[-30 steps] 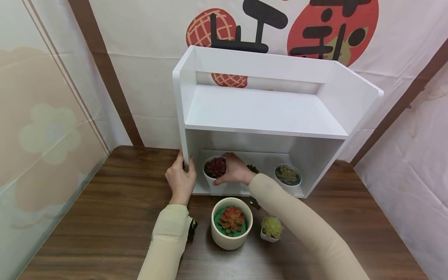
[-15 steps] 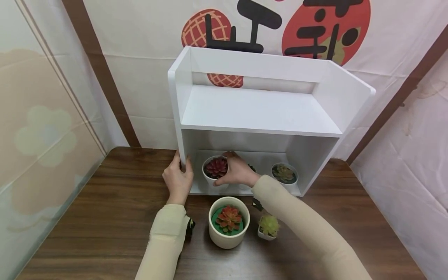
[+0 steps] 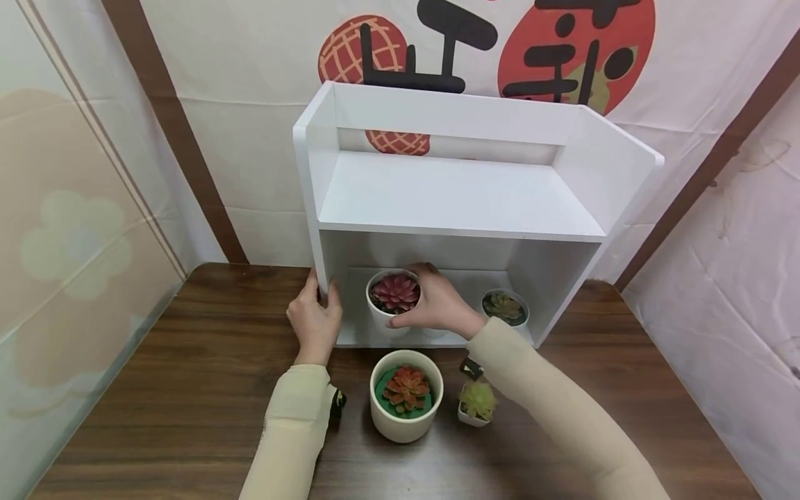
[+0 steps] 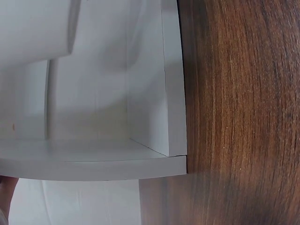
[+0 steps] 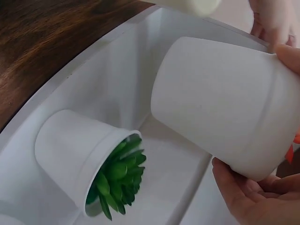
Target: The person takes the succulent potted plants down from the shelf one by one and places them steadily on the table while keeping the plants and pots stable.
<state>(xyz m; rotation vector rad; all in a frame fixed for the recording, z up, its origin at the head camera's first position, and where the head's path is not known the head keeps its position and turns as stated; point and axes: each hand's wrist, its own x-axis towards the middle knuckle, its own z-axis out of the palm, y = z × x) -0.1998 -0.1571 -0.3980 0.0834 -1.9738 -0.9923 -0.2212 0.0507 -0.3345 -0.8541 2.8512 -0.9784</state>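
My right hand grips a white flowerpot holding a dark red succulent, inside the lower compartment of a white two-tier shelf. In the right wrist view the pot is raised off the shelf floor, thumb and fingers spread around its rim. My left hand holds the front edge of the shelf's left side panel; only a bit of that hand shows in the left wrist view. A white pot with a green succulent stands on the shelf floor, mostly hidden behind my right hand in the head view.
At the lower compartment's right end stands another white pot with a yellowish succulent. A cream pot with an orange-red succulent and a small square pot with a lime-green plant stand on the wooden table before the shelf.
My right hand has lifted the red succulent's pot and shifted it slightly right, away from the left panel. My left hand keeps its hold on the panel. The head view has drifted slightly.
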